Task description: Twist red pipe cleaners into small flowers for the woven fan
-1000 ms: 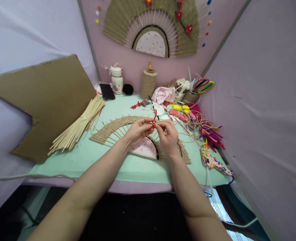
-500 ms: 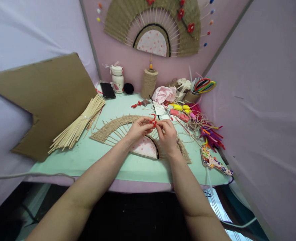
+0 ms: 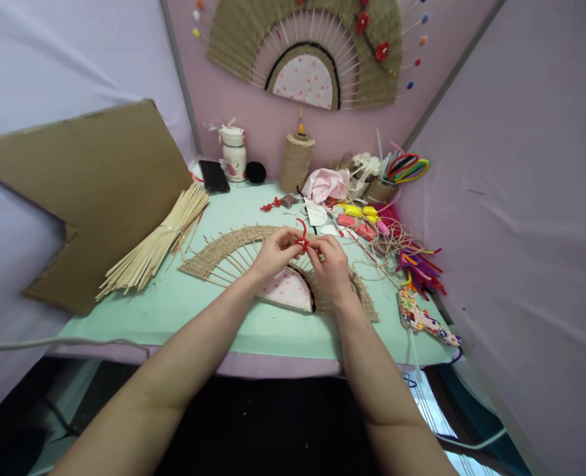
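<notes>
Between the fingertips of both hands is a small red pipe-cleaner flower (image 3: 302,245), with one red end curving up above it. My left hand (image 3: 276,254) pinches it from the left. From the right, my right hand (image 3: 331,263) grips its other side with thumb and forefinger. Both hands are over a woven fan (image 3: 212,259) of twine and thin sticks, which lies on the mint-green table. The fan's white, pink-dotted half-circle centre (image 3: 290,291) shows below my hands, edged in black.
A bundle of sticks (image 3: 157,244) and a cardboard sheet (image 3: 109,198) are on the left. Behind stand a white bottle (image 3: 234,155) and a twine spool (image 3: 296,162). Pipe cleaners (image 3: 419,268), yellow and pink clay packs and a patterned glue gun (image 3: 424,320) lie on the right.
The red end above the flower has straightened somewhat and reaches higher. My hands keep almost the same position, both still gripping the flower. The view has shifted slightly.
</notes>
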`<state>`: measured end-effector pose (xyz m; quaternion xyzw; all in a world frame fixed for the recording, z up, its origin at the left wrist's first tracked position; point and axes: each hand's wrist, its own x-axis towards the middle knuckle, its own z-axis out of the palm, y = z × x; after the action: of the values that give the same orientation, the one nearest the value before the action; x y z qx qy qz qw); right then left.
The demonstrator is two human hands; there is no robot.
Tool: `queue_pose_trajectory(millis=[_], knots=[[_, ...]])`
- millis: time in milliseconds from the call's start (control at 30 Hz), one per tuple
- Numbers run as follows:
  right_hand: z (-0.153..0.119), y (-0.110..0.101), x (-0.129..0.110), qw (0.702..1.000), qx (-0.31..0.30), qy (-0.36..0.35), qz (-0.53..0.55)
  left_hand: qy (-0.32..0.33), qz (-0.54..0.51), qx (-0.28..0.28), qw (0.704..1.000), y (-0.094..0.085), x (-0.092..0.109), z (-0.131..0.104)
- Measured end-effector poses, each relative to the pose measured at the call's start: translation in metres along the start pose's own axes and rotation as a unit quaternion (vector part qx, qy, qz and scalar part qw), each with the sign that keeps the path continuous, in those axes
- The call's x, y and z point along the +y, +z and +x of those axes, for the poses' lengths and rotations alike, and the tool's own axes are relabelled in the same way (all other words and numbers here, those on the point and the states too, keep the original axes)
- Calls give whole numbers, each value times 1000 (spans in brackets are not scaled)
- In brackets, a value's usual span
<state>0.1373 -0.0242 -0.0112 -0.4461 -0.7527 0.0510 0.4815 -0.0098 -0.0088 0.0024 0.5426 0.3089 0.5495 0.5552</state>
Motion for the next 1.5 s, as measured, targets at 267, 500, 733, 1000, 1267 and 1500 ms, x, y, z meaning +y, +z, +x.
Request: queue_pose_trajectory(millis=[267, 500, 733, 1000, 1267, 1500], knots=[[1, -1, -1, 1000, 13, 0, -10, -47, 18, 33, 998, 2, 0, -1], [0, 0, 1, 999, 22, -13, -22, 2, 92, 30, 995, 1, -4, -3], [0, 1, -3, 999, 22, -22, -38, 48, 155, 49, 986, 0, -11, -5], [-1, 1, -3, 999, 25, -15, -22, 76, 170, 52, 981, 1, -7, -7], [2, 1, -6, 985, 12, 108, 136, 23, 11, 62, 998, 4, -12, -2], [4, 0, 1, 969, -18, 157, 189, -25, -58, 61, 996, 6, -13, -1]])
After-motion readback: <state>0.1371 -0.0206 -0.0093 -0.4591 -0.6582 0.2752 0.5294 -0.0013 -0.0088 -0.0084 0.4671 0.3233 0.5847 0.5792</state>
